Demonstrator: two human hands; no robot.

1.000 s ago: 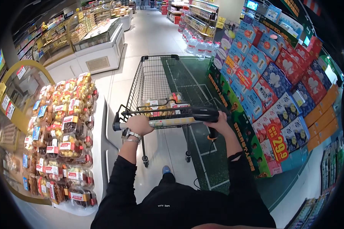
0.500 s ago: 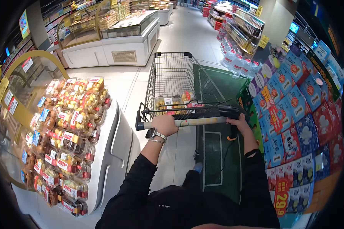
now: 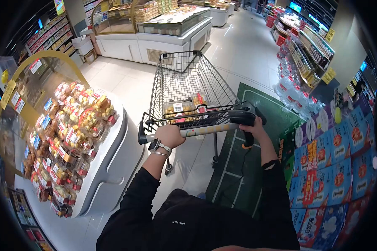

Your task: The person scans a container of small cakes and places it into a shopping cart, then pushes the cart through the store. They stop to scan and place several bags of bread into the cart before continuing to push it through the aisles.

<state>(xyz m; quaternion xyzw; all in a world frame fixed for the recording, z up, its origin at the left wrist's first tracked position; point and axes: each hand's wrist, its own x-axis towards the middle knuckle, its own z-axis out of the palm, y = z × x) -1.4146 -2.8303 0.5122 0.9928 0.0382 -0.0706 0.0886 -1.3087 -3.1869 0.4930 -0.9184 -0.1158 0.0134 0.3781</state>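
Note:
My left hand (image 3: 170, 136), with a watch and bracelet on its wrist, is closed around the left part of the shopping cart handle (image 3: 209, 131). At the handle's right end my right hand (image 3: 254, 126) is closed, its fingers partly hidden. Beside it is a black part (image 3: 248, 137) with an orange tip, whose kind I cannot make out. The wire shopping cart (image 3: 181, 85) stands ahead of me. Inside, near the handle, lie a clear box of yellowish food (image 3: 171, 109) and a second clear pack (image 3: 199, 99) with a red label.
To the left, a white display stand (image 3: 113, 154) holds stacked clear food boxes (image 3: 77, 119). A white bakery counter (image 3: 138, 46) lies ahead. On the right are bottled water (image 3: 290, 90), shelves (image 3: 312, 50) and blue packs (image 3: 322, 150), beside a green floor mat (image 3: 238, 167).
The cart has swung left relative to the aisle, and its front points more towards the bakery counter. The surroundings have shifted in view. Both hands keep their grip on the handle.

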